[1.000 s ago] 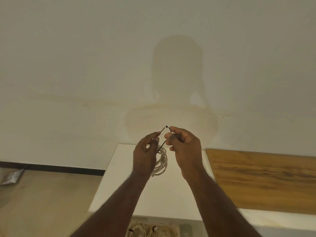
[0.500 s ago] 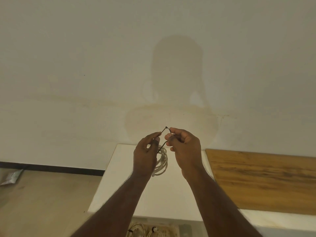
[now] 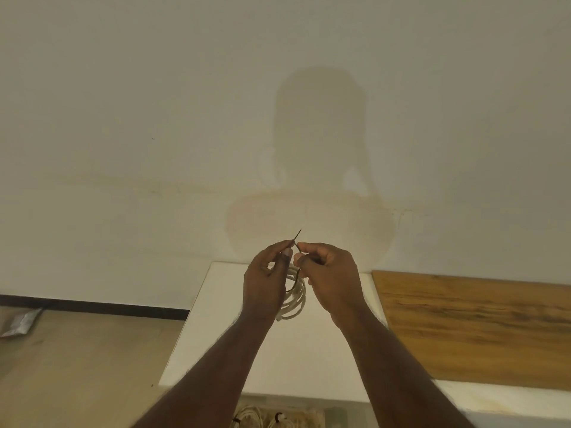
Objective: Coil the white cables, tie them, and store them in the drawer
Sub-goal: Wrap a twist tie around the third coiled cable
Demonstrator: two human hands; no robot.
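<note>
A coiled white cable hangs between my two hands above the white cabinet top. A thin dark tie sticks up from between my fingertips and runs down around the coil. My left hand pinches the tie and holds the coil's left side. My right hand pinches the tie from the right, fingers curled. At the bottom edge an open drawer shows other white coils bound with dark ties.
A wooden board lies on the surface to the right. A plain wall rises right behind the cabinet. The floor is to the left, with a flat packet near the dark baseboard.
The tie's bent top loop has been drawn together into a single straight end pointing up. My fingertips have closed in on each other. The coil hangs in the same place.
</note>
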